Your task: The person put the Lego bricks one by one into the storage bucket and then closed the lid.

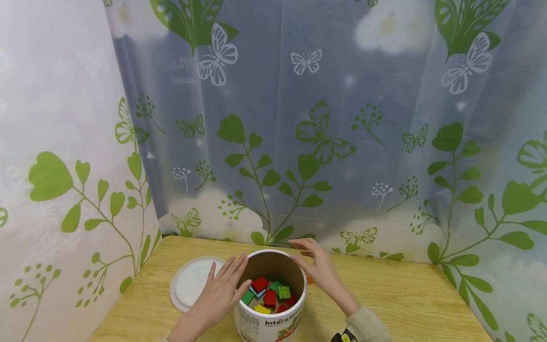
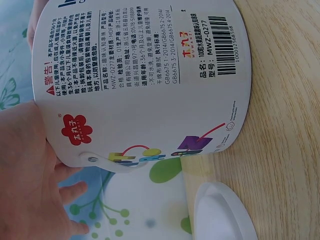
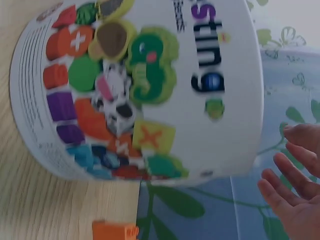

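Note:
A white round bucket (image 1: 247, 319) with printed labels stands upright on the table. Red, green, blue and yellow building blocks (image 1: 270, 298) lie inside it, among them a light green studded one (image 1: 284, 292). My left hand (image 1: 219, 292) lies along the bucket's left rim with its fingers straight. In the left wrist view its palm meets the bucket wall. On the other side, my right hand (image 1: 321, 270) is held beside the right rim, fingers spread and loosely bent. The right wrist view shows a gap between this hand (image 3: 297, 187) and the bucket.
A white round lid (image 1: 194, 285) lies on the wooden table (image 1: 384, 304) left of the bucket. Behind the bucket's right side sits an orange block (image 3: 114, 230). A patterned curtain (image 1: 273, 95) hangs along the table's back edge.

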The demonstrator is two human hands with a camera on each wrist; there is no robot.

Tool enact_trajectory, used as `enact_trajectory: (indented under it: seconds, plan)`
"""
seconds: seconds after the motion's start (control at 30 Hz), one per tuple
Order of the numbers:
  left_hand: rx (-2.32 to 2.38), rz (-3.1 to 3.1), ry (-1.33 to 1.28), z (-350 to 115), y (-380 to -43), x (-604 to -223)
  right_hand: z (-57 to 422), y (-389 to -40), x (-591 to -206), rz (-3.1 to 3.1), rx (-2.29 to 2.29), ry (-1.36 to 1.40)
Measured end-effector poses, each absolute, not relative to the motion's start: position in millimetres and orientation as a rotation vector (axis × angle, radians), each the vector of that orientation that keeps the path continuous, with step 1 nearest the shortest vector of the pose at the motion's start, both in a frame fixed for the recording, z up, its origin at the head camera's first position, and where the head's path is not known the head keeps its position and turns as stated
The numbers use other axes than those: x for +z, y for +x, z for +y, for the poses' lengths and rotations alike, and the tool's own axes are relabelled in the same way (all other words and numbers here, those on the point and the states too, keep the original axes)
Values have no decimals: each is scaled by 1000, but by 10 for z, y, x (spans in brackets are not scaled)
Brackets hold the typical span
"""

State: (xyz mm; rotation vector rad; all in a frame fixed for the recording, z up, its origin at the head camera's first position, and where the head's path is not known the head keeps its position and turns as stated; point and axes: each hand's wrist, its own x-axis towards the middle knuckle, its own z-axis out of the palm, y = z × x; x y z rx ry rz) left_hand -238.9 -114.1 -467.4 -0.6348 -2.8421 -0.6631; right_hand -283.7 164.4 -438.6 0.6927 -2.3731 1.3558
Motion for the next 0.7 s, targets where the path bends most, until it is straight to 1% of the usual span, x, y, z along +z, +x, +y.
enact_trajectory:
  seconds: [0.3,0.57,0.7]
  plan:
    - [-651,-2829,-634,-1143,-2392,-4682,1861,-2981,-4510,-2327,1165,617]
    - [-651,-2826,-637,-1134,-2388,-4673,1983,-3081,-4658,-2437,1181,537]
    - [-647,-2819,-640,-1138,-2392,-4690,2022,-3131,-4749,-2483,1161,542]
